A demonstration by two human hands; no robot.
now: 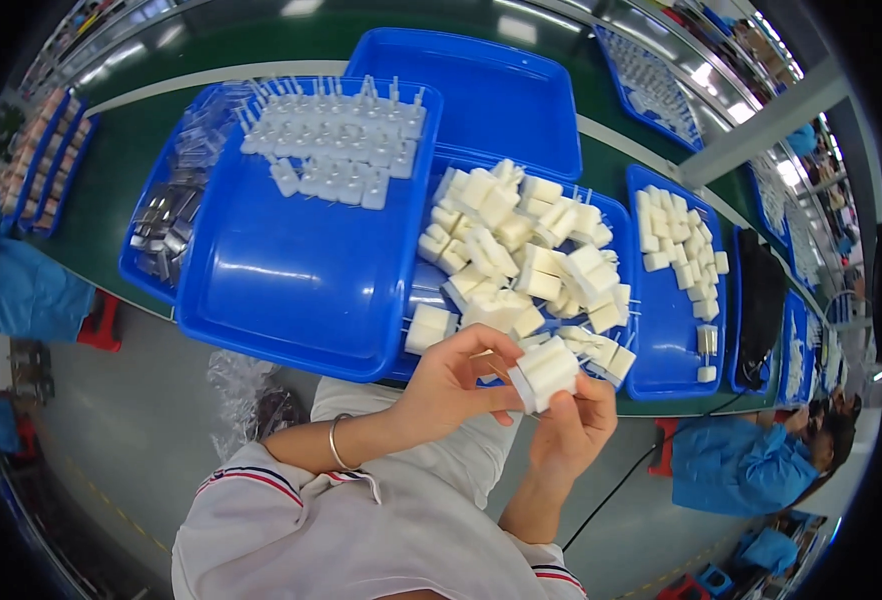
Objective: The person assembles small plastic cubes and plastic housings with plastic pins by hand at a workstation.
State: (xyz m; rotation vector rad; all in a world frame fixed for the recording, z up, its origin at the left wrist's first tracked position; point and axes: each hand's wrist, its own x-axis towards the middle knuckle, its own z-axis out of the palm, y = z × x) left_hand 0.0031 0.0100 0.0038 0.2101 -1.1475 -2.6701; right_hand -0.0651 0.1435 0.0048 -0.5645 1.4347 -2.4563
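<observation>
Between my two hands is a cream, block-shaped plastic part (551,370) with a pale grey end and what look like thin wires at its left side. My left hand (451,385) pinches it at the grey end, with thumb and fingers curled round that side. On the other side, my right hand (576,425) grips the cream body between thumb and fingertips. Just beyond my hands, a blue tray (421,290) holds a heap of similar cream parts (521,240), several with thin metal pins or wires sticking out.
Left of the heap, a large blue tray (291,290) carries rows of white pronged parts (331,130). A tray of clear and metallic pieces (171,220) lies partly beneath it. Another blue tray (461,80) sits behind; more cream blocks (676,240) are at right. People in blue (741,465) sit nearby.
</observation>
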